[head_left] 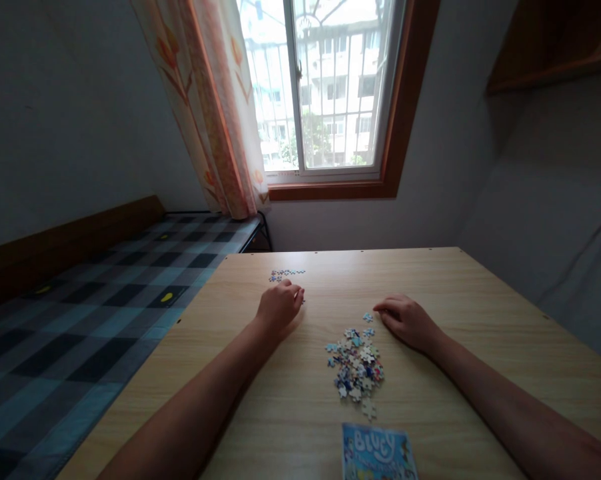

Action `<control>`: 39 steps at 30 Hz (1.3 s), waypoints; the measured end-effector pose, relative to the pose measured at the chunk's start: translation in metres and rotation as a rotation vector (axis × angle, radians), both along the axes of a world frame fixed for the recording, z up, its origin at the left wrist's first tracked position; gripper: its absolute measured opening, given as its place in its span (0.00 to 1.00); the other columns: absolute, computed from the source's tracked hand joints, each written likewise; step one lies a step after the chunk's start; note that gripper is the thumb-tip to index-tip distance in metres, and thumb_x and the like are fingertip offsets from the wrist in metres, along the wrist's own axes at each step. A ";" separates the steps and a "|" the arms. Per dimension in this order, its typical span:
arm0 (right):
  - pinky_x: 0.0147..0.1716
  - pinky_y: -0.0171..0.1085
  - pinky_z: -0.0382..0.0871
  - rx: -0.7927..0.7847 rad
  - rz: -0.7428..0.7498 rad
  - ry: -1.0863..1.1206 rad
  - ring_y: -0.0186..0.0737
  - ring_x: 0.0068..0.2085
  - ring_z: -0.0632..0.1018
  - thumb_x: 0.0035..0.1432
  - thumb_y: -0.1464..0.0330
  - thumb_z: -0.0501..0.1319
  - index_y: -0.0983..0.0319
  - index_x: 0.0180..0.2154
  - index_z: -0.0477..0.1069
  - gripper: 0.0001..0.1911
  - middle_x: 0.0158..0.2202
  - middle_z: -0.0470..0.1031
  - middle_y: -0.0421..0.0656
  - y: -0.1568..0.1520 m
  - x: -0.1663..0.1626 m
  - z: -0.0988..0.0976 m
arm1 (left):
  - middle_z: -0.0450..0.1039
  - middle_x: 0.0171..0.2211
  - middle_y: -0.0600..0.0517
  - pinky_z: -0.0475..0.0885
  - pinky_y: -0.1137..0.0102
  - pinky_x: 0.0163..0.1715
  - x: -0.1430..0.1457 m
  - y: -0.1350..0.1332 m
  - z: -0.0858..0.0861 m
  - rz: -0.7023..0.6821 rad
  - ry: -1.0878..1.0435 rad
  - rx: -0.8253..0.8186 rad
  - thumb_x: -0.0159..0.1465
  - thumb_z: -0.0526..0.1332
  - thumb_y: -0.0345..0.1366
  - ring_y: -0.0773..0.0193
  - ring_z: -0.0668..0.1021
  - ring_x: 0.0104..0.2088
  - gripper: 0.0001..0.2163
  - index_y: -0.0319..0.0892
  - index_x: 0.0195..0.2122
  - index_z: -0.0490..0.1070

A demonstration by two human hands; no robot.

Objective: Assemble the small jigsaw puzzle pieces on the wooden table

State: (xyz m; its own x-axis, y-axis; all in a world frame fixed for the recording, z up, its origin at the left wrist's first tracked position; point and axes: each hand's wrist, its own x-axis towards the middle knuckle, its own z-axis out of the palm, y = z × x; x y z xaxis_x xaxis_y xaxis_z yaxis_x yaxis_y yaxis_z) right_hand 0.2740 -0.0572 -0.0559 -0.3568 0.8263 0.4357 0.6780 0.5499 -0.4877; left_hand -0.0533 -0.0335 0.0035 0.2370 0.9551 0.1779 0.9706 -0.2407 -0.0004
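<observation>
My left hand [281, 307] is over the far left part of the table, its fingers curled in a pinch. A sliver of a puzzle piece [303, 301] shows at its fingertips, the rest hidden by the hand. Just beyond are several joined pieces [286, 272] in a short row with a corner. My right hand [405, 321] rests on the wood, fingers loosely bent and the forefinger reaching toward a loose light-blue piece [368, 317], with a small gap between. Nearer to me, between my forearms, is a pile of mixed puzzle pieces [355, 367], some face down.
A blue "Bluey" picture box or card [379, 453] lies at the near edge of view on the wooden table [485, 307]. Left of the table stands a bed with a checked cover [105, 353]. Behind are a curtain [205, 107] and a window [338, 100].
</observation>
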 end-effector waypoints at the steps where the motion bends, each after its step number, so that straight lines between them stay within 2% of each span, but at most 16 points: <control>1: 0.44 0.44 0.70 0.001 0.000 0.001 0.46 0.41 0.77 0.59 0.71 0.58 0.59 0.37 0.79 0.11 0.37 0.80 0.46 0.000 0.000 0.000 | 0.76 0.42 0.43 0.72 0.66 0.38 0.005 -0.004 0.001 0.001 0.016 -0.022 0.72 0.46 0.43 0.57 0.79 0.38 0.21 0.40 0.40 0.78; 5: 0.44 0.44 0.70 -0.004 0.001 0.002 0.46 0.41 0.77 0.59 0.71 0.58 0.59 0.37 0.79 0.11 0.37 0.80 0.46 0.001 0.000 -0.001 | 0.74 0.42 0.39 0.73 0.64 0.35 0.024 -0.020 -0.002 0.050 0.089 -0.127 0.70 0.49 0.44 0.54 0.80 0.37 0.21 0.36 0.42 0.77; 9: 0.44 0.43 0.69 -0.004 0.000 0.012 0.46 0.42 0.77 0.59 0.71 0.58 0.59 0.37 0.79 0.11 0.37 0.80 0.45 0.001 0.000 -0.003 | 0.74 0.45 0.38 0.74 0.63 0.37 0.029 -0.025 -0.010 0.072 0.119 -0.131 0.69 0.51 0.44 0.52 0.79 0.42 0.20 0.34 0.47 0.76; 15: 0.44 0.44 0.69 -0.013 0.002 0.013 0.46 0.42 0.77 0.59 0.71 0.58 0.58 0.38 0.79 0.11 0.37 0.80 0.45 0.000 0.000 -0.002 | 0.74 0.51 0.36 0.73 0.61 0.43 0.008 0.003 -0.021 0.168 0.106 -0.120 0.70 0.48 0.47 0.49 0.78 0.48 0.25 0.35 0.61 0.66; 19: 0.44 0.44 0.70 -0.011 0.001 0.010 0.47 0.42 0.77 0.59 0.70 0.58 0.58 0.37 0.79 0.11 0.38 0.80 0.46 0.001 0.001 -0.002 | 0.74 0.53 0.38 0.73 0.62 0.44 -0.001 0.020 -0.023 0.199 0.062 -0.092 0.71 0.46 0.48 0.50 0.78 0.48 0.26 0.37 0.63 0.63; 22: 0.45 0.44 0.70 -0.010 -0.002 0.016 0.47 0.42 0.77 0.59 0.70 0.58 0.58 0.37 0.80 0.11 0.38 0.80 0.46 0.001 0.001 -0.003 | 0.73 0.54 0.37 0.73 0.62 0.43 0.000 0.018 -0.025 0.208 0.058 -0.080 0.70 0.47 0.48 0.50 0.79 0.47 0.28 0.35 0.66 0.59; 29: 0.44 0.44 0.69 0.003 0.006 0.013 0.46 0.41 0.77 0.60 0.70 0.58 0.58 0.37 0.80 0.11 0.36 0.80 0.45 0.000 0.001 -0.004 | 0.73 0.52 0.36 0.73 0.62 0.41 0.004 0.005 -0.026 0.219 0.089 -0.117 0.70 0.46 0.50 0.48 0.78 0.46 0.28 0.36 0.63 0.63; 35: 0.45 0.44 0.69 -0.005 0.009 -0.011 0.46 0.42 0.77 0.60 0.71 0.58 0.59 0.38 0.79 0.11 0.37 0.80 0.45 0.002 0.001 -0.004 | 0.71 0.51 0.37 0.72 0.63 0.42 0.003 0.012 -0.024 0.220 0.089 -0.095 0.70 0.47 0.50 0.49 0.78 0.46 0.26 0.39 0.62 0.65; 39: 0.44 0.44 0.70 -0.007 0.010 -0.010 0.46 0.41 0.77 0.60 0.71 0.57 0.59 0.37 0.79 0.11 0.37 0.80 0.46 0.001 -0.001 -0.002 | 0.72 0.52 0.37 0.71 0.63 0.44 0.002 0.018 -0.027 0.223 0.078 -0.065 0.70 0.47 0.50 0.50 0.77 0.48 0.26 0.37 0.59 0.67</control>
